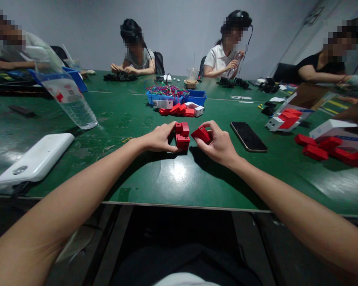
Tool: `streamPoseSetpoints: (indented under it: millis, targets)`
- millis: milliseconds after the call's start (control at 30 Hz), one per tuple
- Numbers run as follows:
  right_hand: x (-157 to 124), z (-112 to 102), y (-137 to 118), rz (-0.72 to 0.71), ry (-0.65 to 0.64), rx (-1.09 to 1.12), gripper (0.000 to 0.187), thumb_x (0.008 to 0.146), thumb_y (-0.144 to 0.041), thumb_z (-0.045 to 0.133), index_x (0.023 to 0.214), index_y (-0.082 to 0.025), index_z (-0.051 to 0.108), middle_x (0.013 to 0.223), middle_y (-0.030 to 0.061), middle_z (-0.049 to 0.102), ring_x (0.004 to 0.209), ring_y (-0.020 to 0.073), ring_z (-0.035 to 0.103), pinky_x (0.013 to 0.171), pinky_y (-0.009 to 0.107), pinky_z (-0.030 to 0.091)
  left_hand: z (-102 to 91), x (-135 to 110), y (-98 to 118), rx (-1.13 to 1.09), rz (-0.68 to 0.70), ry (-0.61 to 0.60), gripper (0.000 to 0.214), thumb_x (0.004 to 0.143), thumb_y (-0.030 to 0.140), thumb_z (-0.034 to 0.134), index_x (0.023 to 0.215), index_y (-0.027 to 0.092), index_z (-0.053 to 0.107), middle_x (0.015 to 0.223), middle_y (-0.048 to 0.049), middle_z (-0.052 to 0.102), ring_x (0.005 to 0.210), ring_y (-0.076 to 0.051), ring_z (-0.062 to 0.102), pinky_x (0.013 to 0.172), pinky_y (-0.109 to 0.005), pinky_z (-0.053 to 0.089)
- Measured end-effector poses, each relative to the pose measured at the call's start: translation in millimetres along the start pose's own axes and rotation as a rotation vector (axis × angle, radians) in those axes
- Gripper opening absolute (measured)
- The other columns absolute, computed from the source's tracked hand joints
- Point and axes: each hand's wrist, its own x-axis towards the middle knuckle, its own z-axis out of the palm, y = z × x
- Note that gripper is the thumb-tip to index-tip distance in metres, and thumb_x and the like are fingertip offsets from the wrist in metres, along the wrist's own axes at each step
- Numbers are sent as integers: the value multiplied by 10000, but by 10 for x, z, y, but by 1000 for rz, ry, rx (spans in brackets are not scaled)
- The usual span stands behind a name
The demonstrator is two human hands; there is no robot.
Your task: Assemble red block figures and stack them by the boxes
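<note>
My left hand is at the middle of the green table, its thumb and fingers on either side of a small group of red box-shaped pieces. These pieces sit close together, some behind the others. Just to the right, my right hand pinches another red box-shaped piece, which is tilted. A narrow gap separates this piece from the group. Beyond my hands lies a pile of more red pieces with white box-shaped pieces among them. What the pieces are, I cannot make out.
A black phone lies right of my right hand. Blue bins, one with coloured wires, stand behind the pile. At left are a plastic bottle and a white device. More red pieces lie at right. Several people sit around the table.
</note>
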Motion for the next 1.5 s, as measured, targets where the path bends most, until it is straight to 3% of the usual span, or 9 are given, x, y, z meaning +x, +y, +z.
streamPoseSetpoints:
  millis: [167, 300, 467, 600, 833, 967, 1067, 1267, 1500]
  targets:
    - [25, 4, 7, 204, -176, 371, 442, 751, -352, 705, 1139, -227, 535, 671, -35, 596, 450, 120, 539, 476, 261, 435, 10, 1, -27, 5, -5, -13, 778, 659, 521, 706, 1283, 154, 421, 1127, -135, 579, 1024, -297, 560, 907, -428, 453]
    - [46, -8, -8, 385, -379, 777, 594, 650, -287, 813, 1162, -222, 520, 814, 0, 658, 603, 139, 644, 551, 264, 517, 4, -10, -19, 12, -24, -26, 824, 656, 524, 702, 1318, 143, 396, 1166, -153, 567, 1064, -314, 550, 925, -441, 447]
    - [62, -3, 23, 461, -356, 868, 611, 629, -262, 838, 1146, -185, 522, 836, 24, 680, 664, 132, 660, 593, 249, 527, 1, -5, 9, 19, 11, 7, 771, 650, 507, 704, 1265, 130, 434, 1155, -149, 580, 1054, -304, 554, 933, -427, 441]
    - [81, -6, 97, 339, -308, 702, 576, 659, -335, 813, 1136, -165, 538, 817, 33, 679, 641, 147, 645, 573, 276, 518, 55, 18, 14, 121, -34, 98, 728, 639, 540, 702, 1185, 118, 469, 1142, -156, 567, 1048, -322, 540, 924, -455, 443]
    - [14, -7, 81, -212, -198, 22, 441, 747, -204, 675, 1167, -192, 539, 1040, 81, 687, 836, 193, 653, 730, 305, 489, 125, 13, 90, 183, -161, 319, 892, 587, 489, 766, 1308, 140, 373, 1214, -158, 494, 1115, -351, 490, 940, -496, 434]
    - [-35, 41, 50, -211, -156, -125, 440, 723, -193, 670, 1134, -185, 512, 887, 57, 689, 675, 174, 624, 623, 270, 448, 102, -11, 191, 245, -170, 407, 968, 566, 431, 802, 1367, 167, 327, 1251, -160, 432, 1146, -373, 447, 955, -519, 413]
    - [-41, 57, 26, -299, -90, -145, 436, 713, -211, 695, 1112, -195, 521, 969, 77, 691, 732, 187, 638, 637, 275, 458, 89, -18, 220, 235, -144, 414, 971, 574, 412, 796, 1386, 177, 317, 1264, -159, 393, 1163, -378, 424, 969, -535, 410]
    - [-44, 54, -13, -469, 7, -145, 419, 771, -289, 700, 1152, -199, 550, 1018, 92, 674, 819, 198, 630, 693, 303, 493, 66, -19, 126, 138, 151, 347, 1011, 572, 312, 806, 1436, 250, 285, 1323, -128, 296, 1191, -322, 437, 1020, -477, 443]
    - [-75, 46, -54, -490, 61, -155, 509, 764, -257, 661, 1240, -182, 497, 1063, 120, 654, 825, 217, 621, 688, 325, 498, 8, -38, 129, 155, 241, 293, 1032, 572, 278, 811, 1458, 288, 281, 1341, -124, 275, 1121, -295, 482, 970, -474, 490]
